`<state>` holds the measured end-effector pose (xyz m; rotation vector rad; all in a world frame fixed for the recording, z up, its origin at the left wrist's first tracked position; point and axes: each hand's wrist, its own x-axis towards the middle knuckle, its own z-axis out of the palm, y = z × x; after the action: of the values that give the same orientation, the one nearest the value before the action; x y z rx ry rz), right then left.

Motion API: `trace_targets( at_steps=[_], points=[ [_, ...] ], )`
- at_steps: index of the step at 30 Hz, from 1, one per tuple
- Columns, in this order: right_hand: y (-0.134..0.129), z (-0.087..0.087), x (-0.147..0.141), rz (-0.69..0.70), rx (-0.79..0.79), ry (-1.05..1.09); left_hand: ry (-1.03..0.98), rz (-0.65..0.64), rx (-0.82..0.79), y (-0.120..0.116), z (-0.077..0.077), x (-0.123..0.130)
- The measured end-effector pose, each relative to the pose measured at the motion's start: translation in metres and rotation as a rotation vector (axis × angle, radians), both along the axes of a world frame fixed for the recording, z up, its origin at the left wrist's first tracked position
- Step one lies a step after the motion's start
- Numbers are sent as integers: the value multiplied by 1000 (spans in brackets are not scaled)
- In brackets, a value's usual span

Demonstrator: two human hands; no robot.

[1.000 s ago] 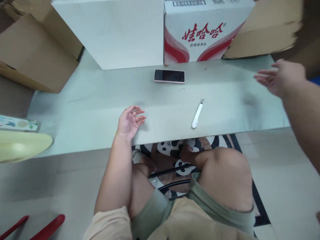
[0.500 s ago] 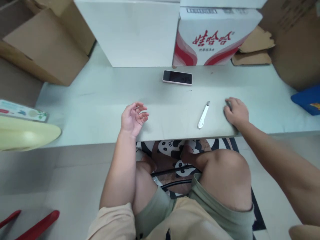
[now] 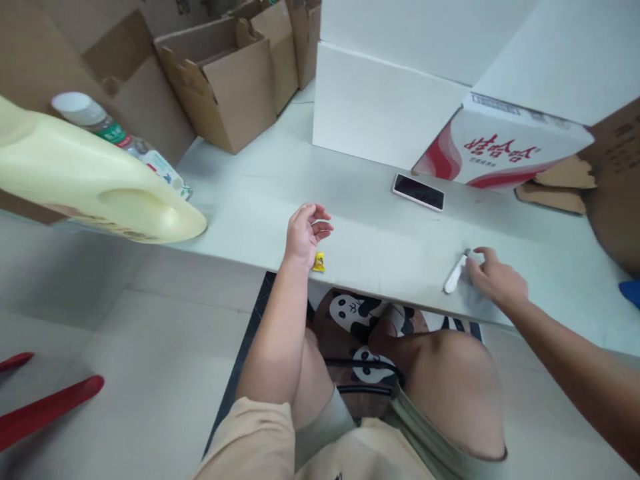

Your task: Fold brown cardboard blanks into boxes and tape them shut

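On the pale tabletop, my left hand (image 3: 306,235) rests with its fingers apart and slightly curled, holding nothing. A small yellow wrapped packet (image 3: 319,262) lies beside its wrist, near the front edge. My right hand (image 3: 495,275) is at the white cutter (image 3: 455,275), thumb and index finger apart by its dark tip; no grip on it shows. Farther back lies a phone (image 3: 419,192) with a dark screen and pink edge.
A large pale yellow bottle (image 3: 100,180) and a white-capped bottle (image 3: 83,110) are at the left. Cardboard boxes (image 3: 245,93) stand behind. White boxes (image 3: 370,107) and a red-and-white carton (image 3: 500,153) line the back. Red bars (image 3: 50,410) show at lower left.
The view has turned left, bringing more of the bottles into sight. My right hand has moved to the cutter. The yellow packet now shows beside my left wrist.
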<state>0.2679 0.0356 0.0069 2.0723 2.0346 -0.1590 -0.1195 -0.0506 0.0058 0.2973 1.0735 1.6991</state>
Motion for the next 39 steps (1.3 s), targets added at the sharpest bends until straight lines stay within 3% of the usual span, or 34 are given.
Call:
trace_targets(
  at_steps=[3,5,10,13,17,21,24,27,29,32,36,39],
  points=[
    [-12,2,-22,30,-67,-28,-44,30,24,-3,2,-12],
    [-21,6,-33,85,-31,50,-93,66,36,-5,2,-19],
    [-27,16,-86,137,99,610,-211,147,55,-11,2,-36],
    [-10,17,-156,262,27,818,-270,196,57,-15,2,-46],
    [19,27,-281,540,-4,978,-335,276,79,-18,2,-58],
    [30,62,-405,649,-55,1018,-369,323,48,-19,1,-68],
    [36,92,-479,839,-115,991,-400,366,38,-18,1,-75],
    [50,110,-531,871,46,809,-410,399,65,-21,-1,-83],
    [61,113,-549,816,121,649,-415,409,76,-24,-2,-88],
    [72,110,-551,770,168,489,-426,420,93,-31,-3,-92],
    [70,103,-520,775,249,432,-414,424,90,-38,-2,-93],
    [64,101,-475,757,291,406,-377,447,58,-41,0,-91]
  ],
)
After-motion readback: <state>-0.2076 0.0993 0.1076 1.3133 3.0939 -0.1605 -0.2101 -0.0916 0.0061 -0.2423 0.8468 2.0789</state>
